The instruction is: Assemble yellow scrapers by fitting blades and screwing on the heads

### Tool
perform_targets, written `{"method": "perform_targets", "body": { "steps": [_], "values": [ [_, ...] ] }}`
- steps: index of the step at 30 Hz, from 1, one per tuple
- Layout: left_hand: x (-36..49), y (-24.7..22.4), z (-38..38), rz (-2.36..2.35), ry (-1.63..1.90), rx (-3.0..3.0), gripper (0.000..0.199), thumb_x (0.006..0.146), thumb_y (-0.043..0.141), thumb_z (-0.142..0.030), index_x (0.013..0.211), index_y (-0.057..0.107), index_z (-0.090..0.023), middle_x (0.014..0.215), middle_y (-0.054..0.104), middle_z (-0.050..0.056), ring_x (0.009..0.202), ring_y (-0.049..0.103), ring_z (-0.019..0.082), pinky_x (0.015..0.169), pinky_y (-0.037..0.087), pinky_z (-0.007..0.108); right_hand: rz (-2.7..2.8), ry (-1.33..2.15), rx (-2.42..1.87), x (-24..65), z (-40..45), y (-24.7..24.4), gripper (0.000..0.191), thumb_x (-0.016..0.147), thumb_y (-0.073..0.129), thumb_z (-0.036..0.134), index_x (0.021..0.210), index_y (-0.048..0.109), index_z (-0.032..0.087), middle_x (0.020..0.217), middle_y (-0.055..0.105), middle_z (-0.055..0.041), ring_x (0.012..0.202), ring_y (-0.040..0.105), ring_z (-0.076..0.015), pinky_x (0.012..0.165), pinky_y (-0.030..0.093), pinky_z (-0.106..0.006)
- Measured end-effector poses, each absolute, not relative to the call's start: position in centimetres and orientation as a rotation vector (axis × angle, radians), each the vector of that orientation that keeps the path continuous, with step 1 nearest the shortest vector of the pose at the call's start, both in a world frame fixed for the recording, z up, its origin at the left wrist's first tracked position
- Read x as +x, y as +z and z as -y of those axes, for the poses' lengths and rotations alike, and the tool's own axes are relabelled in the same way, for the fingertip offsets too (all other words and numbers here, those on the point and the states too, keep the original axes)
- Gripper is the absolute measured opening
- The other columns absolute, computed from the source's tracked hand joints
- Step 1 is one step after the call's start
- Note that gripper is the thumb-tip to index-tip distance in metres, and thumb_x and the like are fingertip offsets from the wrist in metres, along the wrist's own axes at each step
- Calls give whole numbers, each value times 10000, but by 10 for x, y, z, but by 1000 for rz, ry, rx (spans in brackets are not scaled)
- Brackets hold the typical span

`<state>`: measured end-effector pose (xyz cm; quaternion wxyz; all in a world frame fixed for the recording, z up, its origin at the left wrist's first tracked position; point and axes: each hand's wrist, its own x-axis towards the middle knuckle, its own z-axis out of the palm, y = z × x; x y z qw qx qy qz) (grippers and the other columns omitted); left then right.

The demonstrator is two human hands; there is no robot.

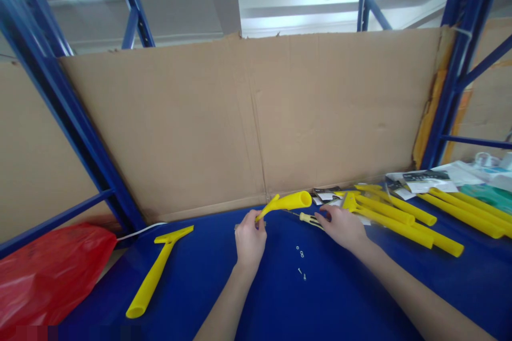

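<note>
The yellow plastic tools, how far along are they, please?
One yellow T-headed tool, apart at left, may be done. The left hand holds another yellow tool; the right hand, a pale-handled screwdriver. Loose metal rings and screws and more yellow tools at right seem left.

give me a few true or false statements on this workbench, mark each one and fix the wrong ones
1. The left hand holds a yellow tool. True.
2. The right hand holds scissors. False: it holds a screwdriver.
3. Small metal pieces lie loose on the blue surface. True.
4. The red plastic bag is at the right end. False: it is at the left.
5. A separate yellow piece lies to the left of both hands. True.
6. The upright panel behind the blue surface is glass. False: it is brown cardboard.
</note>
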<state>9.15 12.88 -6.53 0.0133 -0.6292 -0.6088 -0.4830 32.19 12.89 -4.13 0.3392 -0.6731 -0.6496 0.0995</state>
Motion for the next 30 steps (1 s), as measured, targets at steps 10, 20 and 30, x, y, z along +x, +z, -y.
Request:
{"method": "perform_targets", "body": {
  "steps": [10,20,30],
  "values": [
    [88,-69,-128,1553,-1377,-2074,220,845,470,-125,902,663,-213,961,697,69,911,646,182,853,499,288,1231,1738,-1062,303,-102,-10,497,831,363,568,960,618,162,773,680,-89,529,572,-147,398,387,-224],
    [104,-66,-128,1812,-1797,-1844,168,745,629,-293,843,569,-171,826,560,49,787,567,196,748,488,346,1161,1658,-970,302,-112,-34,497,780,567,205,1267,467,196,995,683,-95,577,612,-121,466,472,-228],
    [119,-62,-115,1814,-977,-2921,85,733,662,-263,799,712,-243,891,605,22,931,521,207,920,322,404,1294,1589,-977,304,-118,-42,502,782,586,217,1272,483,211,1049,670,-95,619,620,-123,496,472,-230]
  ]
}}
